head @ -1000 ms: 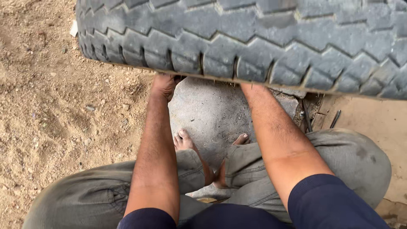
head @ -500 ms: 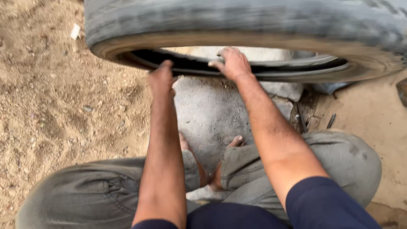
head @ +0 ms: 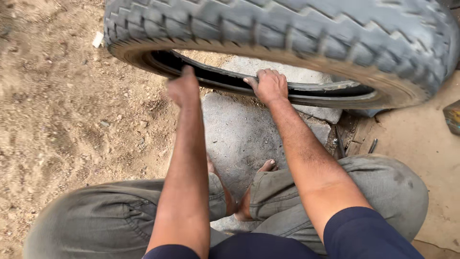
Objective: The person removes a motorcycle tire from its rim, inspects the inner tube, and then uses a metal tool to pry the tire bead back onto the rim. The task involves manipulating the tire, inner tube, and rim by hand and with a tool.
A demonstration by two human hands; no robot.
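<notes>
Nearest the camera are the person's grey trousers, knees spread in a squat, with bare feet planted on a flat grey stone slab. Both bare forearms reach forward from dark blue sleeves. The left hand is curled against the inner rim of a large worn truck tyre, fingers closed on the bead edge as far as the view shows. The right hand is clamped over the same bead, fingers hooked over the lip into the dark opening. The tyre is tilted up off the slab, its sidewall facing the person and its tread on top, filling the upper part of the view. Sandy dirt ground lies to the left and a tan sheet to the right, with some small metal pieces at its edge.

The load looks heavy, and if either grip slips off the bead it would probably drop onto the bare toes just below.

Compared with a second ago, when only tread showed and the hands were tucked underneath, the tyre has been tipped so the sidewall and opening show, and both hands have moved onto the bead
</notes>
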